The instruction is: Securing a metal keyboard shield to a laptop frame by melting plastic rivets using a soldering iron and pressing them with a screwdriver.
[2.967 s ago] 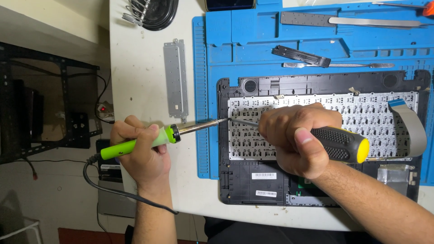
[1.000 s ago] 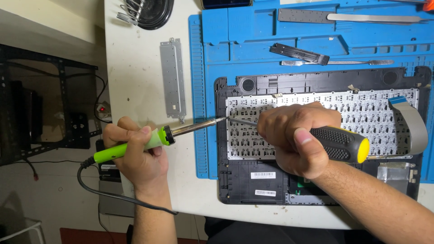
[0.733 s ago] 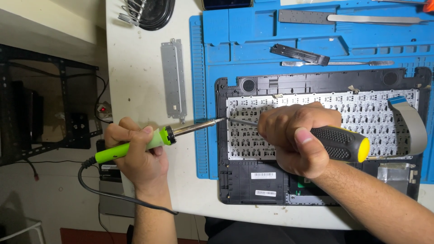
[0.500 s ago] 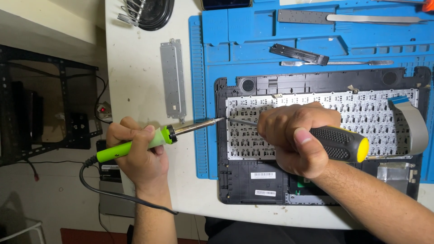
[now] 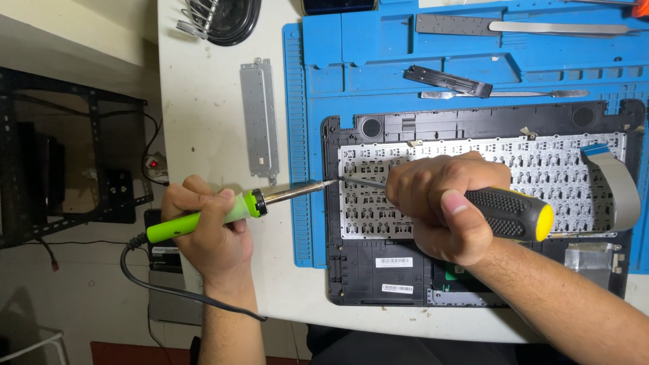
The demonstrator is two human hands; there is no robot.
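Fingers of the left hand (image 5: 209,233) grip a green soldering iron (image 5: 203,217), the right hand (image 5: 443,206) clenches a screwdriver (image 5: 503,213), both tips meeting at the keyboard's (image 5: 541,176) left edge.

Bright, even overhead light falls on the white bench (image 5: 203,135) and blue mat (image 5: 378,40); soft, short shadows lie under both forearms. Mild glare shows on the metal plate (image 5: 259,115). The area left of the bench is dim. Focus is sharp throughout, without motion blur.
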